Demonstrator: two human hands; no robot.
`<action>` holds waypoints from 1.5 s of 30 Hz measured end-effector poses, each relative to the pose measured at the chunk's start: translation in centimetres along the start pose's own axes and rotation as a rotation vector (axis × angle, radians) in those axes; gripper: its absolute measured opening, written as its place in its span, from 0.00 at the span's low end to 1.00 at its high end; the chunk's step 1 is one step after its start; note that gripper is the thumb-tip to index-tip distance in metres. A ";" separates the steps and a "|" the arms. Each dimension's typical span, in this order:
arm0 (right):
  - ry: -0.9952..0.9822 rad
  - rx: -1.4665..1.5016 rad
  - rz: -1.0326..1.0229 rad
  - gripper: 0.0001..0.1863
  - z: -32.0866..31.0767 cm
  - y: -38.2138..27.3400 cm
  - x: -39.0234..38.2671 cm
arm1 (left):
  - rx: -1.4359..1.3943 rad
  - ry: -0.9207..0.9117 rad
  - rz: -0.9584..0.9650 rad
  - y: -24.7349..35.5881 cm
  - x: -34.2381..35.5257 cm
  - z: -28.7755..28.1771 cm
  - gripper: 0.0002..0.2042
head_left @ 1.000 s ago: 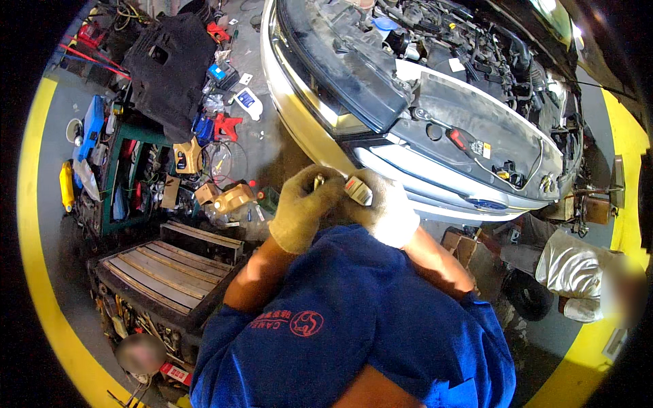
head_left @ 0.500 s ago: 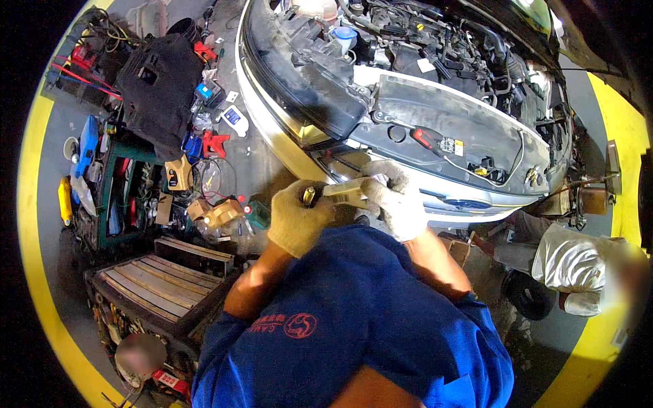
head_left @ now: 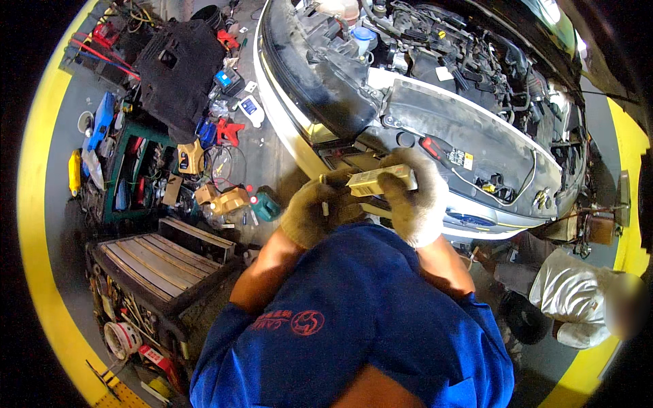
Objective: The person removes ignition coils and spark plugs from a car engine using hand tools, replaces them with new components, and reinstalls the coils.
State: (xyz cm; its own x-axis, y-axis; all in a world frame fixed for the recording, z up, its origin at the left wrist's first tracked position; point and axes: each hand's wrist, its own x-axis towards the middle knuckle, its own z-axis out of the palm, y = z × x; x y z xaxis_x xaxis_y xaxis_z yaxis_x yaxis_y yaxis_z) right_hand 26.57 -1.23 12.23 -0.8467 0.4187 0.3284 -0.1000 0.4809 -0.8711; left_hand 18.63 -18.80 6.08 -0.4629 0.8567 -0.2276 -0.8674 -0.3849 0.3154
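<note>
Holding a small beige box-shaped part (head_left: 381, 179) in both gloved hands, left hand (head_left: 314, 212) and right hand (head_left: 413, 204) closed on it. Probably inspecting it above the car front (head_left: 408, 129); next needing a firm grip while turning it.

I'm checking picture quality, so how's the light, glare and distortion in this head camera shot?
Head view: strong fisheye, the yellow floor line bowing along a black rim; hard light glares off the white bumper; gloved left hand, right hand and the tan box are fairly sharp; a patch at right is blurred.
</note>
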 end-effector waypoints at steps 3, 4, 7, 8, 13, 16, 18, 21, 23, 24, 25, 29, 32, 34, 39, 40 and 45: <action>-0.134 -0.116 -0.163 0.17 -0.8 -0.9 1.4 | 0.089 0.079 0.014 -0.5 0.3 -0.3 0.27; -0.129 -0.155 -0.119 0.17 -1.0 -1.4 1.5 | 0.168 0.154 0.024 -0.6 0.2 -0.3 0.28; -0.058 -0.170 -0.196 0.18 -1.1 -1.9 2.4 | 0.104 0.141 0.014 -0.5 0.5 -2.1 0.26; 0.041 -0.080 -0.110 0.14 -0.9 -1.2 2.3 | 0.101 0.157 0.037 -0.3 0.3 -2.0 0.26; 0.410 0.157 0.096 0.09 -0.2 1.1 4.1 | 0.336 0.242 0.158 2.2 -1.9 -1.1 0.22; 0.080 -0.160 0.211 0.12 3.5 1.5 3.6 | 0.213 0.277 0.142 3.5 -2.8 -0.4 0.20; -0.441 0.018 -0.129 0.15 6.7 6.1 1.9 | 0.268 0.239 0.229 4.4 -2.9 -0.5 0.20; -0.439 -0.296 -0.264 0.12 8.0 7.3 2.0 | 0.287 0.272 0.231 5.9 -3.9 -1.5 0.19; -0.515 -0.083 -0.071 0.12 6.8 6.4 2.9 | 0.311 0.338 0.194 6.6 -4.3 -1.9 0.18; -0.543 -0.018 0.028 0.12 6.5 5.3 3.1 | 0.344 0.373 0.179 7.1 -4.4 -1.7 0.18; -0.565 0.048 0.131 0.13 6.5 4.1 3.1 | 0.379 0.406 0.161 7.6 -4.6 -1.4 0.17; -0.597 0.030 0.188 0.14 7.1 1.8 3.5 | 0.557 0.415 0.172 8.7 -3.6 -0.3 0.17; -0.592 0.074 0.213 0.13 6.6 1.7 3.8 | 0.706 0.396 0.151 9.4 -2.4 -1.0 0.16; -0.563 0.122 0.374 0.13 6.3 1.3 3.5 | 0.840 0.358 0.104 10.1 -1.1 -2.4 0.16; -0.332 0.185 0.570 0.14 1.3 2.3 2.6 | 0.724 0.420 0.220 11.9 2.0 -4.2 0.15; -0.279 0.190 0.565 0.14 -0.1 2.8 2.5 | 0.775 0.515 0.290 12.5 2.4 -4.1 0.15; 0.075 0.342 0.536 0.12 -9.0 5.5 2.6 | 0.912 0.851 0.693 15.7 3.8 -9.5 0.17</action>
State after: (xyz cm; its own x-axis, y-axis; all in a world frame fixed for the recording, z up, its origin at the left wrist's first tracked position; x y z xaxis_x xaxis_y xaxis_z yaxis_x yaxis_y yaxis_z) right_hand 28.57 9.47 11.54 -0.7880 0.5912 -0.1717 0.1557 -0.0784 -0.9847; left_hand 1.49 -24.86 1.39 -0.9877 0.0001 -0.1562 -0.1562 -0.0018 0.9877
